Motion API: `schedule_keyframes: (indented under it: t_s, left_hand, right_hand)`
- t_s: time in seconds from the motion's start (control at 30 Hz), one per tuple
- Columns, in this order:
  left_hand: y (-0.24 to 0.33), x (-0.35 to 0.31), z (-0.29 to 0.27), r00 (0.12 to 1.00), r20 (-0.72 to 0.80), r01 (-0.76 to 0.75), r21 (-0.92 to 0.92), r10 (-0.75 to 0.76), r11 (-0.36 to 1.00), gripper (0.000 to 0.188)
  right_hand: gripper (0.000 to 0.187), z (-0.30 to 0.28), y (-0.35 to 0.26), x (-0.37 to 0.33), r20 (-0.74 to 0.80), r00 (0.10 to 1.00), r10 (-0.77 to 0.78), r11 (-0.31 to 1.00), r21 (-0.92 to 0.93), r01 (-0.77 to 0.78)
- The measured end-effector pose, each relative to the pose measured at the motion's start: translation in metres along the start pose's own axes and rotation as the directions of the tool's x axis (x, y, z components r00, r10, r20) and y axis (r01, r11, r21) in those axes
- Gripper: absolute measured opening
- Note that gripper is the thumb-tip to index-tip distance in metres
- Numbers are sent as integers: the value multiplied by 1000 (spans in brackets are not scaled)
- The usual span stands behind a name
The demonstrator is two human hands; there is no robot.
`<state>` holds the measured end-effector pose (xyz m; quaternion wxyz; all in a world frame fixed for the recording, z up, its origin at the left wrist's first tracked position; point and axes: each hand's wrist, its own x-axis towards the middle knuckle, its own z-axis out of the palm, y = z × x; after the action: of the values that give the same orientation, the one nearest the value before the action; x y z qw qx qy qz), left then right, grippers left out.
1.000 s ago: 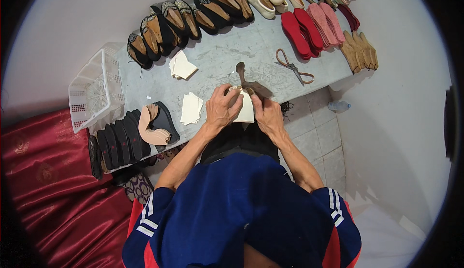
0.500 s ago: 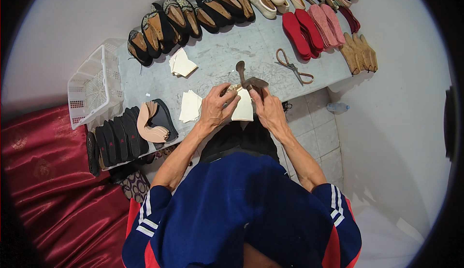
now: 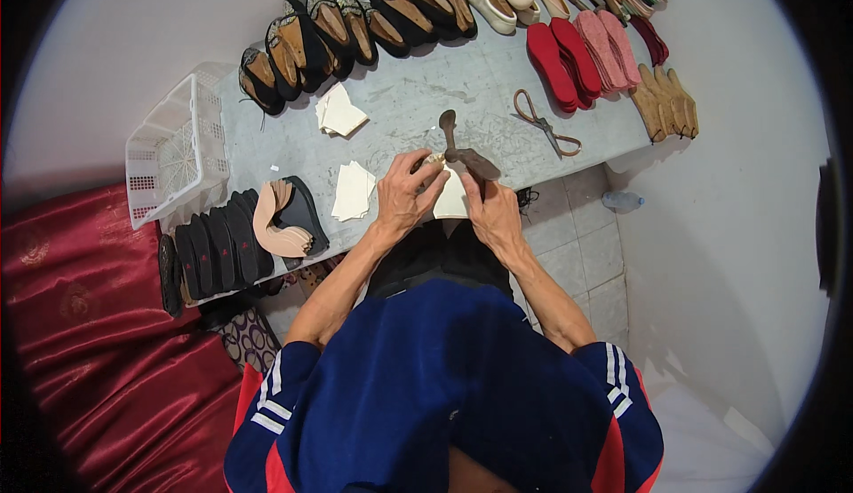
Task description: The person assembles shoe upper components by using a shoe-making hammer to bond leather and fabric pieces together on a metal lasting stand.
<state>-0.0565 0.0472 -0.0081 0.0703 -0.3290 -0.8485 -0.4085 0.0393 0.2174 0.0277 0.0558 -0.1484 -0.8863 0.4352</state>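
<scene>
At the table's near edge, my left hand (image 3: 410,195) is closed, its fingers curled together around a small pale piece (image 3: 434,159) that is mostly hidden. My right hand (image 3: 495,218) is closed at the right edge of a cream sheet (image 3: 451,198), with thumb and forefinger touching that edge. The sheet hangs between both hands, over the dark trousers. Just beyond the fingers stands a dark iron cobbler's anvil (image 3: 475,164), one arm pointing away from me and a broad one to the right, above my right fingers. Two stacks of cream sheets (image 3: 354,193) (image 3: 340,113) lie to the left.
Black shoes (image 3: 333,27) line the far edge, with pale shoes (image 3: 487,3) beside them. Red insoles (image 3: 563,65), pink insoles (image 3: 606,49) and scissors (image 3: 546,123) lie right. A white basket (image 3: 182,151), black soles (image 3: 222,244) and beige strips (image 3: 280,222) are left. A bottle (image 3: 622,201) lies on the floor.
The view has shifted slightly, so the tabletop things appear a little further right. My fingers have moved slightly at the sheet and the small pale piece; both hands stay beside the anvil.
</scene>
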Motion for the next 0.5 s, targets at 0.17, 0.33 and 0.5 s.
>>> schedule_keyframes:
  t_s: [0.17, 0.33, 0.5]
  left_hand:
    - [2, -10, 0, 991, -58, 115, -128, -123, 985, 23]
    - [-4, -13, -9, 997, -37, 58, -71, -61, 996, 25]
    - [-9, -10, -11, 999, 43, -18, -25, 19, 1000, 22]
  right_hand:
    - [42, -7, -9, 8, 66, 994, 82, 997, -12, -81]
    - [44, -7, -6, 5, 50, 996, 81, 997, 13, -81]
    - [46, -17, -13, 12, 141, 981, 135, 991, 0, -136]
